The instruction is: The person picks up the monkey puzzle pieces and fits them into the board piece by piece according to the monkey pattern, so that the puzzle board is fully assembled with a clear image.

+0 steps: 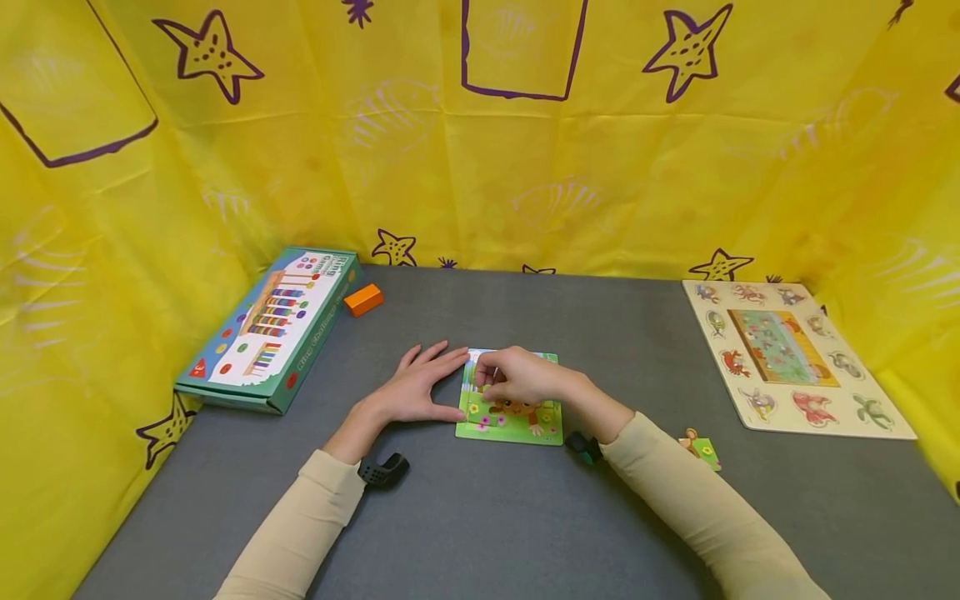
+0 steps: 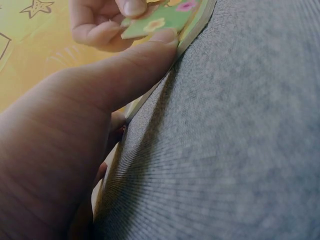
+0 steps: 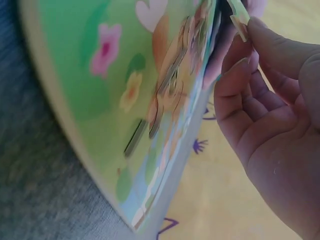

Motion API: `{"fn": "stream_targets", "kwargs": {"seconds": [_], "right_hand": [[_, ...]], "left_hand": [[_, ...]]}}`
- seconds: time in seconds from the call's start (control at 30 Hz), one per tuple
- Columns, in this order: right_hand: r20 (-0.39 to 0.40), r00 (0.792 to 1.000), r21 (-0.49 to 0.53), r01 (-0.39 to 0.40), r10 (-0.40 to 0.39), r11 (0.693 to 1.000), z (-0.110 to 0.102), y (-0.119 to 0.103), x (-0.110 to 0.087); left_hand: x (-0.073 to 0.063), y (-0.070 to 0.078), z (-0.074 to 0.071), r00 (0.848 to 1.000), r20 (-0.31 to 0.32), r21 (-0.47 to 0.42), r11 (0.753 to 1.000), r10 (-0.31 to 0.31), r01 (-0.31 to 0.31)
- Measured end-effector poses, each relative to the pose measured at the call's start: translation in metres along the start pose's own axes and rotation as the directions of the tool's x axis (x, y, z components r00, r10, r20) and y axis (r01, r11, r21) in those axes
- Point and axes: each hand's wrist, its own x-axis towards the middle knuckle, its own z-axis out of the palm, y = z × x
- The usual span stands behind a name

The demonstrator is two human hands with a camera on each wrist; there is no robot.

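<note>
A small green puzzle board (image 1: 510, 435) with flowers and a brown animal lies on the grey table. My left hand (image 1: 416, 392), fingers spread, rests along its left side, the thumb (image 2: 150, 57) touching the edge near the lower corner. Over the board, my right hand (image 1: 528, 375) pinches a thin green puzzle piece (image 2: 159, 22) between thumb and fingers. The piece bears a yellow and a pink flower and is tilted above the board's left part. In the right wrist view only the edge of that piece (image 3: 239, 22) shows. Part of the board's picture is hidden by the right hand.
Another puzzle piece (image 1: 703, 450) lies on the table, partly behind my right sleeve. A ring game box (image 1: 270, 325) and an orange block (image 1: 364, 300) stand at the left. At the right lies a wooden sea-animal puzzle (image 1: 780, 404). A yellow curtain (image 1: 480, 183) borders the table.
</note>
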Motion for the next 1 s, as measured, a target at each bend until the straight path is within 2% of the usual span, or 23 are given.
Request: {"fn": "stream_targets", "kwargs": {"seconds": [0.2,0.5,0.63,0.77,1.0], "right_hand": [[0.035,0.998,-0.054,-0.043,0.045,0.998,0.006,-0.001,0.007],[0.069,0.997,-0.105,-0.016,0.023,0.994,0.015,-0.005,0.009],[0.054,0.998,-0.180,-0.021,0.031,0.983,0.018,-0.008,0.007],[0.027,1.000,-0.247,0.001,0.006,0.969,0.019,-0.009,0.004],[-0.002,1.000,-0.264,0.011,-0.012,0.964,0.016,-0.004,-0.005]], "left_hand": [[-0.001,0.001,0.000,1.000,0.006,-0.010,1.000,-0.005,0.005],[-0.002,0.002,0.000,1.000,0.005,-0.006,1.000,-0.001,0.001],[-0.002,0.002,-0.001,1.000,0.004,-0.007,1.000,0.005,-0.005],[-0.001,0.002,-0.002,1.000,0.003,-0.014,1.000,0.001,-0.001],[0.000,0.002,-0.004,1.000,0.011,-0.005,1.000,-0.001,0.001]]}}
